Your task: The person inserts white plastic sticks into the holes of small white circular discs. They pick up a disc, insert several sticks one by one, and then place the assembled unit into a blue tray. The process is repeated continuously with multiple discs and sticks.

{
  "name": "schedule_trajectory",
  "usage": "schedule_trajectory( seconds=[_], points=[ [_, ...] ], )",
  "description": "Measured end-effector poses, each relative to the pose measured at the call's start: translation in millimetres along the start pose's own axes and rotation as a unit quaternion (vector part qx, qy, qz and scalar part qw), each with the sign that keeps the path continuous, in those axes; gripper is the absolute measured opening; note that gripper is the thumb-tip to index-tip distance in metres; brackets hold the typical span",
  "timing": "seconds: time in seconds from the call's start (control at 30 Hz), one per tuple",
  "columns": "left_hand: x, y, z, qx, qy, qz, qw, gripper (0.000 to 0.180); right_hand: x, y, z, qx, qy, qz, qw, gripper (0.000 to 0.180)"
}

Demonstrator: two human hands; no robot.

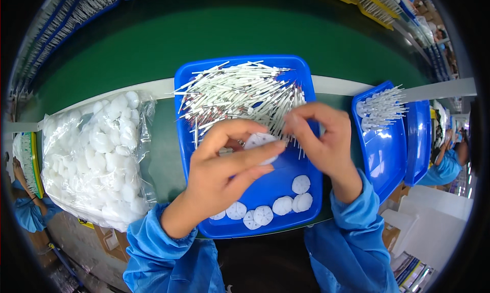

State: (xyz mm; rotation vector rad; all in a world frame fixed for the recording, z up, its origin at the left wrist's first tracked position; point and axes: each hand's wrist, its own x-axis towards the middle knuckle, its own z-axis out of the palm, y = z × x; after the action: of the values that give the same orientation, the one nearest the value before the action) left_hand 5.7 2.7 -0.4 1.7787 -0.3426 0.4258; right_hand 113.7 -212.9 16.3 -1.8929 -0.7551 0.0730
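Above the blue tray [306,216], my left hand [219,163] grips a white round disc [259,141] with small dark holes, its fingers and thumb around the edge. Just to the right, my right hand [321,135] has thumb and forefinger drawn together in a pinch. Whatever lies between those fingertips is too small and blurred to make out. A heap of thin white sticks [240,89], some with dark reddish parts, fills the tray's far half. Several more white discs [263,215] lie along its near side, some overlapping.
A clear plastic bag [97,160] full of white rounded pieces lies left of the tray. On the right stands another blue tray [380,160] holding upright white sticks [385,109]. Beyond the pale strip runs a green surface [245,35]. Other people work at both sides.
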Motion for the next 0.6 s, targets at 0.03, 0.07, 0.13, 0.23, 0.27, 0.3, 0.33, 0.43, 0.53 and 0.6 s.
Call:
schedule_trajectory(
  seconds=[0.03, 0.07, 0.13, 0.23, 0.27, 0.3, 0.33, 0.43, 0.53, 0.6],
  points=[
    [0.3, -0.4, -1.2, -0.042, 0.011, -0.011, 0.999, 0.037, 13.9, 2.9, -2.4, -0.117, 0.032, -0.072, 0.99, 0.01],
    [-0.1, 0.2, -5.5, -0.02, 0.012, -0.027, 0.999, 0.031, 26.1, 4.9, -0.8, -0.148, 0.032, -0.095, 0.984, 0.013],
    [1.5, 0.8, -7.1, -0.027, 0.016, -0.042, 0.999, 0.033, 45.5, 5.8, 13.1, -0.183, 0.032, -0.152, 0.971, 0.011],
    [4.3, 4.9, -13.1, -0.035, -0.001, -0.068, 0.997, 0.03, 66.9, 9.1, 39.2, -0.244, 0.007, -0.21, 0.947, 0.012],
    [0.8, 6.3, -11.9, -0.054, 0.007, -0.085, 0.995, 0.03, 70.5, 11.0, 44.6, -0.264, -0.007, -0.224, 0.938, 0.013],
    [-1.4, 7.0, -11.4, -0.072, 0.017, -0.101, 0.992, 0.03, 72.9, 13.1, 45.4, -0.26, -0.01, -0.224, 0.939, 0.013],
    [-1.4, 6.9, -12.1, -0.062, 0.017, -0.096, 0.993, 0.031, 74.8, 15.4, 44.8, -0.256, -0.014, -0.224, 0.94, 0.014],
    [1.4, 2.2, -16.9, -0.043, 0.028, -0.072, 0.996, 0.035, 64.8, 7.6, 31.7, -0.188, -0.012, -0.121, 0.975, 0.013],
    [-0.5, -6.5, -15.9, -0.061, 0.027, -0.051, 0.996, 0.053, 35.6, -7.7, 11.6, -0.042, -0.006, 0.039, 0.998, 0.011],
    [-2.2, -0.1, -13.4, -0.079, 0.035, -0.111, 0.99, 0.061, 19.7, -8.4, 4.6, 0.018, -0.002, 0.063, 0.998, 0.01]
  ],
)
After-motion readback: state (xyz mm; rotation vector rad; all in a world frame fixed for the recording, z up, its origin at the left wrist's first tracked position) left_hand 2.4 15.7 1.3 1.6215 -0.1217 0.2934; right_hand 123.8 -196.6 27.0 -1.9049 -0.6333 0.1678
